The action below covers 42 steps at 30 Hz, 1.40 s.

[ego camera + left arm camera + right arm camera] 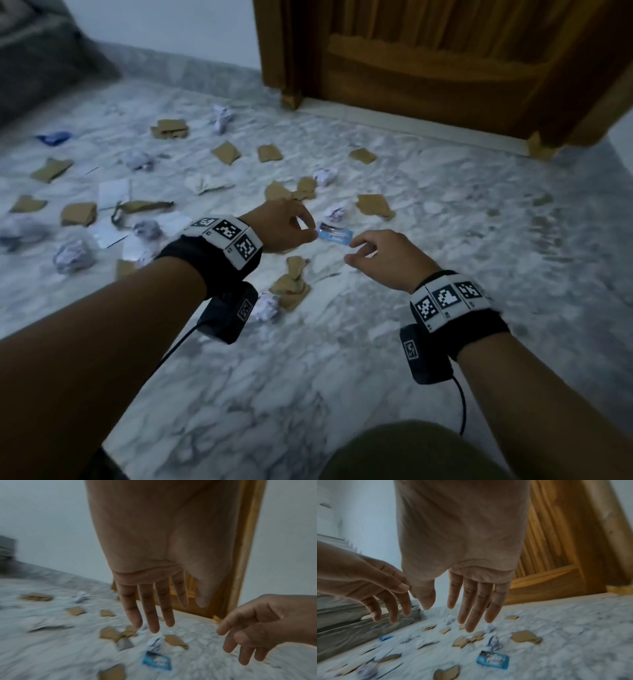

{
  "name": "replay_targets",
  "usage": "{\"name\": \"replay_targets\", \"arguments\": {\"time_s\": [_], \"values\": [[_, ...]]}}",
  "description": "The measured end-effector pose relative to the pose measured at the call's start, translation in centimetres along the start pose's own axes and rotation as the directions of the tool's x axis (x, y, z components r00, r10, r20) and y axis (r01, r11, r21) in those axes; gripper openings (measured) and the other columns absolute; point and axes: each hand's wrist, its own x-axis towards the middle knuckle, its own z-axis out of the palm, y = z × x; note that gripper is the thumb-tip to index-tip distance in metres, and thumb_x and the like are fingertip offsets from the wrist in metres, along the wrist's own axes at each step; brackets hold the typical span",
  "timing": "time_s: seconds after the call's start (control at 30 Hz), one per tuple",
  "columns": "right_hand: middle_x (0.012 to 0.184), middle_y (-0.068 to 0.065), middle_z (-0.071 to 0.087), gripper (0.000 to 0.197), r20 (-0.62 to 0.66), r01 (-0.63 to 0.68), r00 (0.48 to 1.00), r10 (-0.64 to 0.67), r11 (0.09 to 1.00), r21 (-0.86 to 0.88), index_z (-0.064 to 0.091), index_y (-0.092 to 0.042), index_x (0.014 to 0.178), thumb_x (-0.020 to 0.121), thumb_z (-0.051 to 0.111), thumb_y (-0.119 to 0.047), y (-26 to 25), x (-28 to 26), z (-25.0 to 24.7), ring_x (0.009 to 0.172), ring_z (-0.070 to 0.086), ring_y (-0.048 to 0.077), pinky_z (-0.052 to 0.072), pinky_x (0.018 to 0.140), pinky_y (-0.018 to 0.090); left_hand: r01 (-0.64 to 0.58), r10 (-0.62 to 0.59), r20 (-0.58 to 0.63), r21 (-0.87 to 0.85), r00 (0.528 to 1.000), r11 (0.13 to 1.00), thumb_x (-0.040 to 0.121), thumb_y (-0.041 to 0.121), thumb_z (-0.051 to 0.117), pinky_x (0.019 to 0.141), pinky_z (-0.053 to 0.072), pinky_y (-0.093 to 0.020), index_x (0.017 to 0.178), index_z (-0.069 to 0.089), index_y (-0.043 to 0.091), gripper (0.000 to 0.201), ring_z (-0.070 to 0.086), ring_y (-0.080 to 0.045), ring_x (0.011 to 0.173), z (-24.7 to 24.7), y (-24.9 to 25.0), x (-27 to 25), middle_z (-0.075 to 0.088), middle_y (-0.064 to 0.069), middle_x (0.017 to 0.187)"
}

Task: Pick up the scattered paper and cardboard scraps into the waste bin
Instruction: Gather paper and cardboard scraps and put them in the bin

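Note:
Brown cardboard scraps and crumpled paper balls lie scattered over the marble floor. A small blue printed wrapper lies flat between my hands, also seen as the blue wrapper and the same wrapper in the wrist views. My left hand hovers just left of it and holds nothing; its fingers point down at the floor. My right hand hovers just right of the wrapper, fingers spread and empty. No waste bin is in view.
A wooden door stands at the back right and a white wall at the back. Grey upholstery fills the far left corner. More scraps and a twisted cardboard piece lie to the left. My knee is at the bottom.

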Motion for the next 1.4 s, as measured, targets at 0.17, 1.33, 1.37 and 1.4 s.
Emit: {"name": "replay_targets", "arguments": {"time_s": [0.17, 1.33, 1.37, 1.4], "values": [[0.103, -0.006, 0.066, 0.034, 0.154, 0.044, 0.987, -0.036, 0.998, -0.047, 0.061, -0.028, 0.116, 0.088, 0.063, -0.046, -0.8, 3.0, 5.6, 0.097, 0.061, 0.014, 0.050, 0.082, 0.032, 0.178, -0.184, -0.044, -0.115, 0.982, 0.977, 0.089, 0.041, 0.058, 0.089, 0.048, -0.033, 0.118, 0.062, 0.021, 0.035, 0.061, -0.024, 0.105, 3.1, -6.3, -2.3, 0.066, -0.007, 0.112], [0.100, 0.003, 0.064, 0.022, -0.077, 0.020, 0.997, -0.009, 0.989, 0.147, 0.066, -0.016, 0.098, 0.077, 0.072, -0.015, 4.5, 10.6, 19.0, 0.092, 0.058, 0.015, 0.044, 0.073, 0.024, 0.251, -0.254, 0.003, -0.159, 0.967, 0.955, 0.076, 0.037, 0.073, 0.068, 0.040, -0.025, 0.103, 0.068, 0.009, 0.040, 0.061, -0.022, 0.088, 16.8, -16.6, 1.4, 0.069, -0.009, 0.103], [0.100, 0.002, 0.063, 0.026, -0.066, 0.023, 0.998, -0.012, 0.984, 0.178, 0.066, -0.014, 0.105, 0.079, 0.071, -0.014, 4.5, 10.5, 18.8, 0.093, 0.058, 0.016, 0.045, 0.074, 0.024, 0.249, -0.250, 0.012, -0.150, 0.968, 0.957, 0.075, 0.036, 0.074, 0.067, 0.040, -0.024, 0.101, 0.068, 0.009, 0.038, 0.061, -0.021, 0.086, 16.8, -16.5, 1.3, 0.069, -0.010, 0.100], [0.102, 0.002, 0.061, 0.032, -0.041, 0.006, 0.999, 0.002, 0.979, 0.204, 0.064, -0.014, 0.112, 0.080, 0.070, -0.014, 4.4, 10.3, 18.5, 0.096, 0.059, 0.017, 0.046, 0.077, 0.026, 0.247, -0.247, 0.020, -0.137, 0.969, 0.959, 0.075, 0.036, 0.074, 0.067, 0.039, -0.024, 0.101, 0.068, 0.008, 0.038, 0.060, -0.021, 0.085, 16.7, -16.5, 1.3, 0.069, -0.010, 0.100]]}}
